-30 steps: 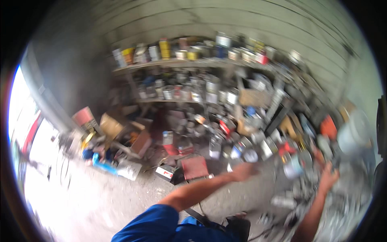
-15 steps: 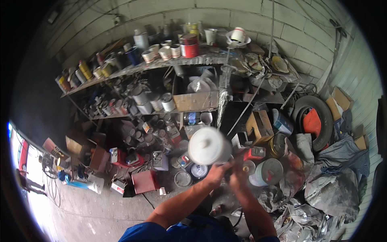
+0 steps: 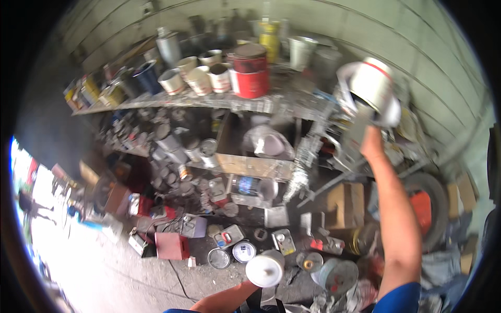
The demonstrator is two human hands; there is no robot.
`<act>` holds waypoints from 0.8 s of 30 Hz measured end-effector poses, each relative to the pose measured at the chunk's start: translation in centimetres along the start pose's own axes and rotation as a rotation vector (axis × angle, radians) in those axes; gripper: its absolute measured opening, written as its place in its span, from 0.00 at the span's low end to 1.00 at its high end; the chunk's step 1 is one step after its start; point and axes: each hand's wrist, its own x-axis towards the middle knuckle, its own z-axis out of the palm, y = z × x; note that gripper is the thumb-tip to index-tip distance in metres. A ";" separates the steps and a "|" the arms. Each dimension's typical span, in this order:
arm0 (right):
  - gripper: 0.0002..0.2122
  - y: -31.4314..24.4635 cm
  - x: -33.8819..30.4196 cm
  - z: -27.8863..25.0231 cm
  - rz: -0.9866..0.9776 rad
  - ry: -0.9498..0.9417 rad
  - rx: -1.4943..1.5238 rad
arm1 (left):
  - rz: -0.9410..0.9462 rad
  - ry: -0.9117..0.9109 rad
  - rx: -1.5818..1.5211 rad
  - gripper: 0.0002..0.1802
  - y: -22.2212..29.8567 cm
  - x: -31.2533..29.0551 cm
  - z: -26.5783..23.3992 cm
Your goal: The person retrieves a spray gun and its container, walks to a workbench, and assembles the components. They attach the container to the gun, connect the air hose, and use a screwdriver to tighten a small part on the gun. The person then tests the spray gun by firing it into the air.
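Low at the bottom centre is a cup with a round white lid (image 3: pixel 265 271) and a small knob. My left hand (image 3: pixel 247 288) holds it from below, its fingers mostly hidden under it. What lies beneath the cup cannot be made out. My right arm stretches up and forward to the right end of the upper shelf. There my right hand (image 3: pixel 371 143) is blurred, close below a white bowl (image 3: pixel 390 112) and a tilted white paper cup (image 3: pixel 371 82) with a red stripe. A grey flat piece (image 3: pixel 358 130) lies by its fingers; whether they grip it is unclear.
A red can (image 3: pixel 251 83) and several paper cups (image 3: pixel 198 81) stand on the upper shelf (image 3: pixel 172 106). Below are a cardboard box (image 3: pixel 255 166) and many dirty cans. Paint tins, a red box (image 3: pixel 171 246) and a large drum (image 3: pixel 339 276) crowd the floor. At right leans a tyre (image 3: pixel 437 229).
My hands have parted: the right has gone up to the shelf by the bowl, while the left has lowered the lidded cup toward me. The view has shifted closer to the shelf.
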 end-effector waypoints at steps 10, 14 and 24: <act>0.12 3.3 11.2 2.7 0.041 -0.465 -0.103 | -0.029 0.093 0.092 0.15 3.2 0.6 0.7; 0.11 4.3 10.6 2.0 0.041 -0.477 -0.063 | -0.015 0.138 0.164 0.16 4.3 0.3 1.4; 0.09 8.8 0.7 -1.6 -0.049 0.006 0.473 | 0.006 0.210 0.675 0.19 4.1 -2.9 5.7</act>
